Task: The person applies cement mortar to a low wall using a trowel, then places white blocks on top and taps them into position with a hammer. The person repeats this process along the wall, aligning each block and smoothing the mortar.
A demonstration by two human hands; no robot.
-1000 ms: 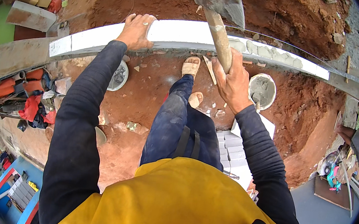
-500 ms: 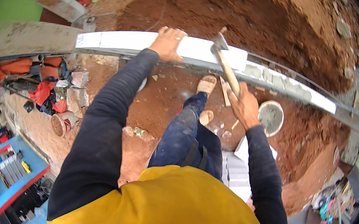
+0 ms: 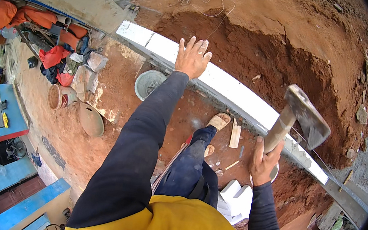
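My left hand [image 3: 192, 56] rests flat, fingers spread, on the top of a row of white blocks [image 3: 242, 97] that runs across a wall edge. My right hand [image 3: 263, 162] grips the wooden handle of a hammer [image 3: 302, 115], its grey metal head raised above the white blocks to the right. Both arms wear dark sleeves over a yellow top. My legs in blue trousers and sandals [image 3: 218, 120] stand on red earth below the blocks.
A grey bucket [image 3: 148, 84] sits on the red ground below my left hand. Behind the blocks is a dug pit of red soil [image 3: 267, 47]. Loose white blocks [image 3: 237, 199] lie by my right leg; orange and red cloth [image 3: 42, 26] and stones are at the left.
The view has swung so the block row now slants. My right hand has lifted the hammer up and to the right, away from the blocks. My left hand stays on the blocks.
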